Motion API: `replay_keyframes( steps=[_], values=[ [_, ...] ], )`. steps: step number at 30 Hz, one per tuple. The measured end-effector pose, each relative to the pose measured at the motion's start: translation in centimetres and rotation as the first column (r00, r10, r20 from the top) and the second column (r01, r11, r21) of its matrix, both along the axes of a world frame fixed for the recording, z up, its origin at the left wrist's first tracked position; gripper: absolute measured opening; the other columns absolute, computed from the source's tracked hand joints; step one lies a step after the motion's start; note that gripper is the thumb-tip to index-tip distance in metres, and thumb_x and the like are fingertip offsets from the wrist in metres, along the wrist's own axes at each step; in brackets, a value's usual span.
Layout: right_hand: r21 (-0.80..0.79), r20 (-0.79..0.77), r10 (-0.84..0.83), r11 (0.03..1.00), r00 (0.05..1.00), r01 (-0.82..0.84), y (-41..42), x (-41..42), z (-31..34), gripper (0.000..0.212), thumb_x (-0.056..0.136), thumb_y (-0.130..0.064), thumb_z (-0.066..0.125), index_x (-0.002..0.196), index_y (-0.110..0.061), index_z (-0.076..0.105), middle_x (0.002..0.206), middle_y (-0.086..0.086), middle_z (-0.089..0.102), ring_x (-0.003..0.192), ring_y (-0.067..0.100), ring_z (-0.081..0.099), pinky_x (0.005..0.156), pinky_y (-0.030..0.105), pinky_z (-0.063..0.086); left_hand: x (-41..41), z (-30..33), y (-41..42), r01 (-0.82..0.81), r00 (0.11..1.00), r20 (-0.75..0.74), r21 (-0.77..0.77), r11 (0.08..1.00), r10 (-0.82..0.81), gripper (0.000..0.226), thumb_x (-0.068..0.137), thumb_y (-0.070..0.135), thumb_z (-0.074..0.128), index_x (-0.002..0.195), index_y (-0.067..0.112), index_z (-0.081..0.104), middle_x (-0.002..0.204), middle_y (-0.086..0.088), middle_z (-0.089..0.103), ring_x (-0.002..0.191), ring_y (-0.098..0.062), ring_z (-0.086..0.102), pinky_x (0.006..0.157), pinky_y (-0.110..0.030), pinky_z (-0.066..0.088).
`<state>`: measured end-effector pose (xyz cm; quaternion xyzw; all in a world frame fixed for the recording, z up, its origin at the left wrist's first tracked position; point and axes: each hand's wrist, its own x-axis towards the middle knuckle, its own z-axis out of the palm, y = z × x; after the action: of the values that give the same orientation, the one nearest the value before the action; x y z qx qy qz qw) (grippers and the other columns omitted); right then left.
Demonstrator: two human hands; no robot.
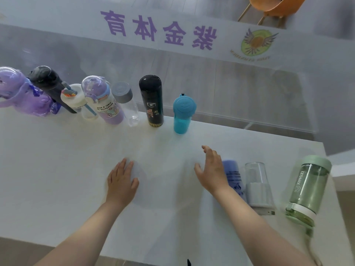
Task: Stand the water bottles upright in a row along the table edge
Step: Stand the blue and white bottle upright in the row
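Note:
Several bottles stand upright in a row along the far edge of the white table [57, 169]; the rightmost are a black flask [152, 101] and a blue bottle [183, 114]. At the right, three bottles lie on their sides: a purple one [233, 175], a clear one with a white base [257, 186] and a green one [307, 189]. My right hand [212, 170] hovers open just left of the purple bottle, partly covering it. My left hand [122, 180] rests flat on the table, holding nothing.
Behind the table a grey glass wall [192, 73] carries a white band with purple lettering and a winged logo. An orange chair [272, 6] shows at the top right. The table's right edge runs close to the green bottle.

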<state>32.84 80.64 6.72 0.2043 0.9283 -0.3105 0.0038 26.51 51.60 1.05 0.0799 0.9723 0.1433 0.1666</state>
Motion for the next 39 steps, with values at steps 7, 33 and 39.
replay_keyframes(
  steps=[7,33,39],
  values=[
    [0.022,-0.047,0.025,0.999,0.999,-0.024,3.7,10.2,1.1,0.054,0.077,-0.023,0.054,0.128,-0.007,0.049,0.124,0.012,0.054,0.113,0.033,0.051,0.102,0.039,0.038,7.4,0.5,5.7,0.087,0.996,0.013,0.046,0.995,-0.088,0.073,0.07,0.044,0.031,0.134,0.013,0.049,0.144,-0.018,0.043,0.13,-0.038,0.041,0.105,-0.051,0.034],
    [-0.423,0.095,-0.031,0.904,0.995,0.069,6.7,20.3,0.6,0.068,0.091,-0.018,0.056,0.147,-0.038,0.022,0.142,-0.001,0.041,0.104,0.0,0.053,0.091,0.018,0.041,18.6,4.8,21.2,-0.101,0.912,0.365,0.644,0.759,-0.189,0.058,0.09,0.022,0.061,0.141,0.032,0.034,0.123,0.009,0.055,0.093,-0.008,0.064,0.084,-0.025,0.054],
    [-0.421,0.041,-0.015,0.907,0.999,0.031,7.7,20.3,2.8,0.061,0.09,-0.035,0.059,0.145,-0.036,0.033,0.127,-0.008,0.056,0.088,-0.001,0.062,0.078,0.011,0.043,18.3,6.5,20.6,-0.096,0.959,0.255,0.7,0.707,-0.122,0.047,0.09,0.031,0.063,0.133,0.035,0.045,0.113,0.007,0.053,0.086,-0.006,0.061,0.076,-0.018,0.051]
  ],
)
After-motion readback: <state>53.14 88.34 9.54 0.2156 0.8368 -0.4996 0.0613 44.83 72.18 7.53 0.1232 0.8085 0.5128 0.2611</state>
